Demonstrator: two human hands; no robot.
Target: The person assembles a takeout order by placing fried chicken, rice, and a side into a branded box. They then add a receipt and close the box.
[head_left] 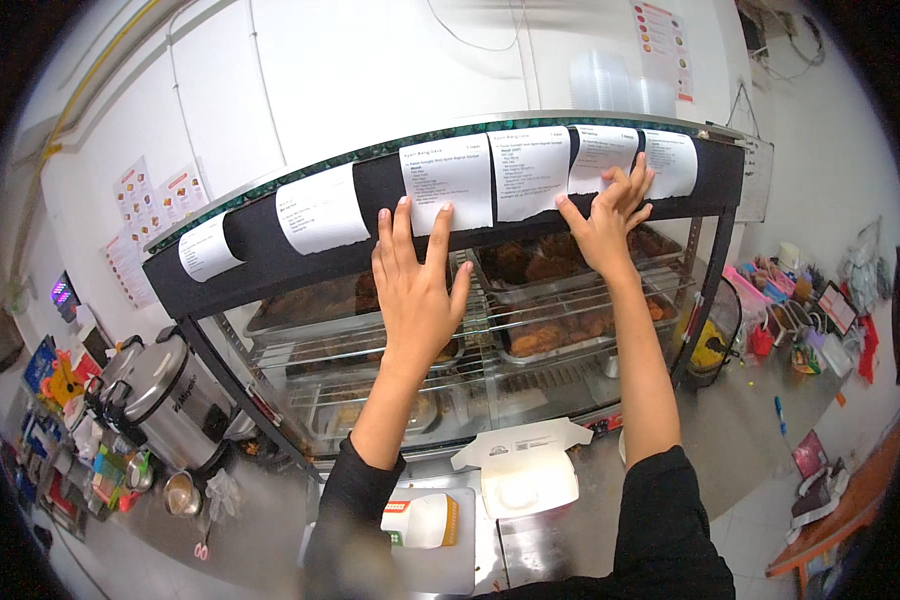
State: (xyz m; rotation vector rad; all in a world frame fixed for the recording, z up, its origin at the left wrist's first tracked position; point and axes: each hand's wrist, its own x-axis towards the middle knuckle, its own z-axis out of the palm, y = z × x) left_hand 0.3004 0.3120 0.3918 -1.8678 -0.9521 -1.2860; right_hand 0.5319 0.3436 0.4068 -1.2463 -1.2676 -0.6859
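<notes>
A row of white paper order slips hangs along the black top edge of a glass food warmer. My left hand is raised to this edge, fingers spread, its fingertips on the lower part of one order slip. To its right hangs another slip. My right hand reaches up at the right, fingers apart, touching the lower end of a slip beside the rightmost slip. Neither hand grips anything. Behind the glass, trays of browned food rest on wire shelves.
Below the warmer, an open white takeaway box and a printed food carton stand on the steel counter. A large steel cooker is at left, near a small metal bowl and pink-handled scissors. A blue pen lies at right.
</notes>
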